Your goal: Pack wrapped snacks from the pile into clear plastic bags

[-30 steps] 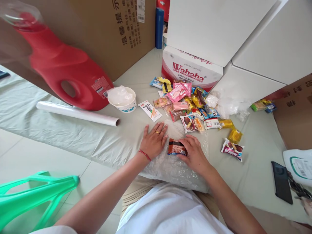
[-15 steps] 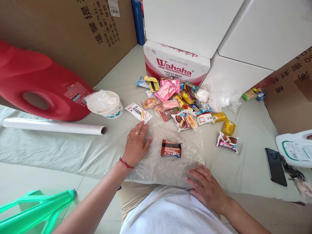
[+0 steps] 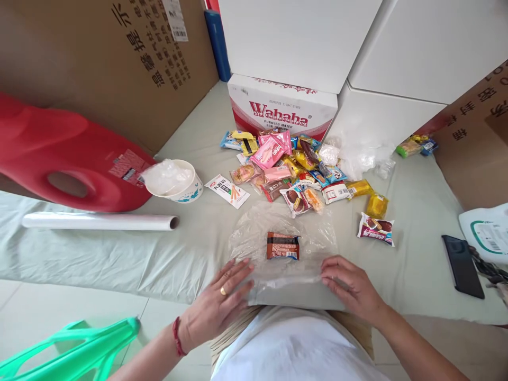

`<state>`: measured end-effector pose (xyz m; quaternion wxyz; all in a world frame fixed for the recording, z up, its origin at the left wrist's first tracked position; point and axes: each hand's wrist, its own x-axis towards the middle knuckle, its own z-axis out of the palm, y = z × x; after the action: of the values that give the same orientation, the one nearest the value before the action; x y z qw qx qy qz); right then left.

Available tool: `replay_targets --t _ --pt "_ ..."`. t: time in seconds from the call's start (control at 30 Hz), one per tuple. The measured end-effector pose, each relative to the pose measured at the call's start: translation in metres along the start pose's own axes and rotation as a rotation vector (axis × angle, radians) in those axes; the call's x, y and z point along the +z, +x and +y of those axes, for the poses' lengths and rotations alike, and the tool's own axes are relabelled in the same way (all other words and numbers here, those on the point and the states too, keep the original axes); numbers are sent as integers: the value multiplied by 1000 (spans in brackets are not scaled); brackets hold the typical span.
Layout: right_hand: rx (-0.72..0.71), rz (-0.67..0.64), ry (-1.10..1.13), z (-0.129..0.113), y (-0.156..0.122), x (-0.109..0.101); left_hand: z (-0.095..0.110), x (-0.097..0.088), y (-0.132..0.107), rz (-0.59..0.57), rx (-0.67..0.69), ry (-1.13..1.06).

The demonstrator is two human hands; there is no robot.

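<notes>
A small brown-wrapped snack [image 3: 283,246] lies on a spread, crinkled sheet of clear plastic film [image 3: 254,233] in front of me. My left hand [image 3: 222,296] rests at the film's near left corner, its fingers stretched and apart. At the near right corner, my right hand [image 3: 351,286] has its fingers bent and pinched on the film's edge. Between both hands the near strip of film looks folded up toward the snack. Neither hand touches the snack itself.
Behind the film lies a heap of wrapped snacks [image 3: 286,164], against a Wahaha carton [image 3: 281,108]. To the left are a paper cup [image 3: 177,182], a film roll [image 3: 101,221] and a red jug [image 3: 71,153]. A phone [image 3: 462,266] lies right; a green stool [image 3: 79,349] stands below left.
My left hand has come back from the film's far left side to its near corner. My right hand has closed on the near edge, and that edge is now folded away from me.
</notes>
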<state>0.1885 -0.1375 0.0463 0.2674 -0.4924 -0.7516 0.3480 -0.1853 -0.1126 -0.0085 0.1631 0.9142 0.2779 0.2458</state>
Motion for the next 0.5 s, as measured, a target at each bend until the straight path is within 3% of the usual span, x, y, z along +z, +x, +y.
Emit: replay_targets --t 0.1,0.2,0.33,0.43,0.5 --pt "33 16 15 0 16 -14 -15 -12 12 80 -181 -83" --pt "72 19 -25 5 38 -26 -33 -24 35 150 -458 -214" --pt "172 45 -89 23 65 -25 -58 -18 60 208 -825 -345" --pt "274 66 -217 36 78 -19 -76 -10 66 390 -1031 -203" --pt "308 70 -401 39 82 -18 -81 -14 65 522 -1055 -34"
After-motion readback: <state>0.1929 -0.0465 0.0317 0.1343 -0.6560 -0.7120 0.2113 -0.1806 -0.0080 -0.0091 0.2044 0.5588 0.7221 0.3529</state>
